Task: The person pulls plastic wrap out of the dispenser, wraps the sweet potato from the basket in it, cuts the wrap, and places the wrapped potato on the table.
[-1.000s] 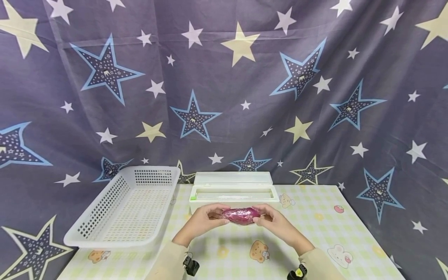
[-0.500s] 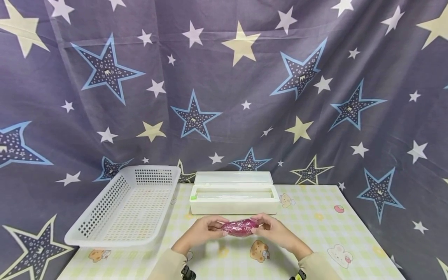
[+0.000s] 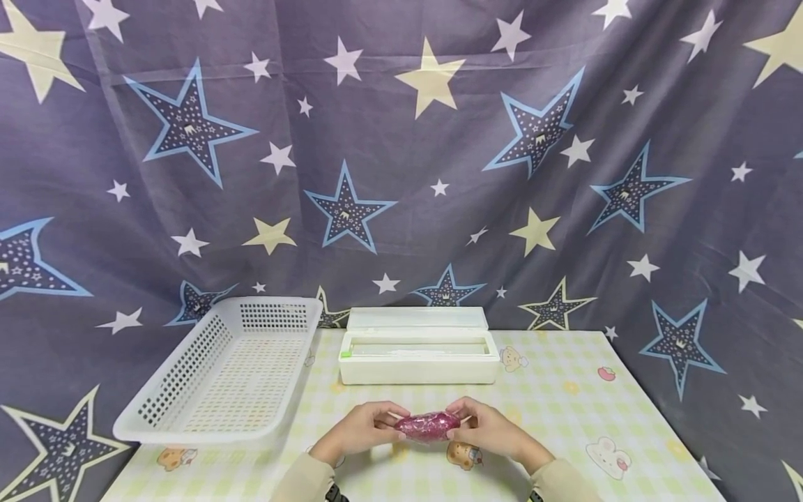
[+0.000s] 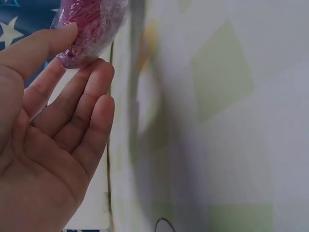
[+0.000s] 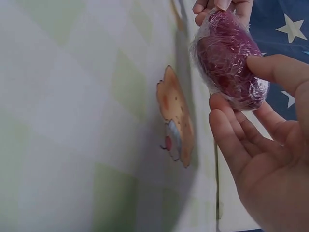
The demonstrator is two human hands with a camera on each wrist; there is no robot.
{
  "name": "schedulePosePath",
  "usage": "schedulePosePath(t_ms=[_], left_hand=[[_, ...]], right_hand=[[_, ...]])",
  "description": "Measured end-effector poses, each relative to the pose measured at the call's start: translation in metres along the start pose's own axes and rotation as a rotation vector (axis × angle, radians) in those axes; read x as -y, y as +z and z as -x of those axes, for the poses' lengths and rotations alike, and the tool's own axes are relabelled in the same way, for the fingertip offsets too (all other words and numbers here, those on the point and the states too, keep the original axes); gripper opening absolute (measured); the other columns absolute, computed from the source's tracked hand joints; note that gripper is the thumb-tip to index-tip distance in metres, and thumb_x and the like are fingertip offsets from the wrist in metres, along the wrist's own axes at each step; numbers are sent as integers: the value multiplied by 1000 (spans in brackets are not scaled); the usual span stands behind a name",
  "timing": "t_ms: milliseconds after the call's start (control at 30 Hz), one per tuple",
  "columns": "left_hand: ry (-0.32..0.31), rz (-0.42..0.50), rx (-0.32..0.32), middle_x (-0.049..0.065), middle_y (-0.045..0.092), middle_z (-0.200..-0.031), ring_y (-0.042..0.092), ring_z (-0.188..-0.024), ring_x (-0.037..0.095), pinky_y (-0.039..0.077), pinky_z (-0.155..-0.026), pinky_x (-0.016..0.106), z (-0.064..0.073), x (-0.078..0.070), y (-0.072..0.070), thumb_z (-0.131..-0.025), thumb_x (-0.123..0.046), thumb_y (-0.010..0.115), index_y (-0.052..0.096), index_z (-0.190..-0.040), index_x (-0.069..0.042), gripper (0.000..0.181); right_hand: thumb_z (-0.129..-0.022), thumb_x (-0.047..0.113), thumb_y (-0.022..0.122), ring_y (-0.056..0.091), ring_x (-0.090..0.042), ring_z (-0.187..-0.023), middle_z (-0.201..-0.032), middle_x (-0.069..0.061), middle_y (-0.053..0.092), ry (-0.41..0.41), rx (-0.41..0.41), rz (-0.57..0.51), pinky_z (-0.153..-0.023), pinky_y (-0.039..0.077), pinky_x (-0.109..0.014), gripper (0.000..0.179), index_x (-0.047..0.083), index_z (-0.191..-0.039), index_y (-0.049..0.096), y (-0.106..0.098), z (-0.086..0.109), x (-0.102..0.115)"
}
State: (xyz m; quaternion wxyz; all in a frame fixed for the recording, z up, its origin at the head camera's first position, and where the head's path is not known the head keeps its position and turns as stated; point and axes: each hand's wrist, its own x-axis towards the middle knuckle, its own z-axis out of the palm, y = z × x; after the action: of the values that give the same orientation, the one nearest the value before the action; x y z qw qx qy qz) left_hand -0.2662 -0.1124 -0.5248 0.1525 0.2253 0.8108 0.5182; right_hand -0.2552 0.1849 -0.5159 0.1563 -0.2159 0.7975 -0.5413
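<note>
A reddish-purple sweet potato (image 3: 428, 427), wrapped in shiny clear cling film, is held level between both hands at the front middle of the table in the head view. My left hand (image 3: 360, 431) pinches its left end, thumb on the near side. At the other end, my right hand (image 3: 495, 429) grips it between thumb and fingers. The right wrist view shows the creased film round the sweet potato (image 5: 229, 60), with part of the left hand at its far end. Beyond the hands stands a white cling film box (image 3: 417, 371), its lid raised.
To the left is a white perforated plastic basket (image 3: 203, 438). A checked cloth with cartoon prints covers the table (image 3: 564, 432). Behind it hangs a dark curtain (image 3: 389, 139) printed with stars.
Both hands have come down and back towards the person with the wrapped sweet potato, away from the white box, whose front now shows fully. The box and basket stay put.
</note>
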Motion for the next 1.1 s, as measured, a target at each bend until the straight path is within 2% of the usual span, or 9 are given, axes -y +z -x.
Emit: schedulePosePath(t_ms=[200,333,633,833,1033,1100], left_hand=[[-44,30,9,2,73,-99,69,-89,19,54,-88,46,3,3,5,-87,-16,79,70,-118,-14,32],[-37,46,-3,4,73,-97,69,-88,19,54,-88,45,3,3,7,-87,-12,79,71,-116,-11,30],[-19,-21,-9,1,73,-98,69,-89,17,55,-86,43,4,0,7,-86,-15,81,70,-115,-14,32],[-17,-21,0,2,72,-101,69,-88,17,56,-84,40,4,-1,5,-84,-15,83,69,-117,-12,37],[-28,15,20,4,69,-107,68,-92,20,56,-86,44,6,-2,3,-85,-15,82,66,-123,-9,41],[-25,20,26,4,69,-108,68,-93,20,55,-87,45,7,-2,2,-85,-14,82,65,-124,-8,42]], right_hand=[[-95,20,70,62,-19,-88,-108,-7,62,1,36,36,-71,52,-29,36,4,-125,57,3,0,-5],[-95,23,71,62,-19,-87,-105,-6,63,11,40,57,-69,52,-28,35,6,-123,57,3,0,-5],[-93,22,73,62,-22,-94,-108,-7,61,26,35,67,-69,54,-31,37,9,-124,57,3,1,-6],[-93,18,73,61,-21,-88,-114,-11,59,18,61,22,-57,53,-30,49,2,-134,51,1,3,-7],[-93,17,73,61,-22,-95,-119,-13,57,5,67,19,-67,54,-30,51,1,-136,50,0,4,-8],[-93,18,73,61,-23,-98,-120,-13,57,10,65,19,-67,55,-32,50,2,-136,50,-1,4,-8]])
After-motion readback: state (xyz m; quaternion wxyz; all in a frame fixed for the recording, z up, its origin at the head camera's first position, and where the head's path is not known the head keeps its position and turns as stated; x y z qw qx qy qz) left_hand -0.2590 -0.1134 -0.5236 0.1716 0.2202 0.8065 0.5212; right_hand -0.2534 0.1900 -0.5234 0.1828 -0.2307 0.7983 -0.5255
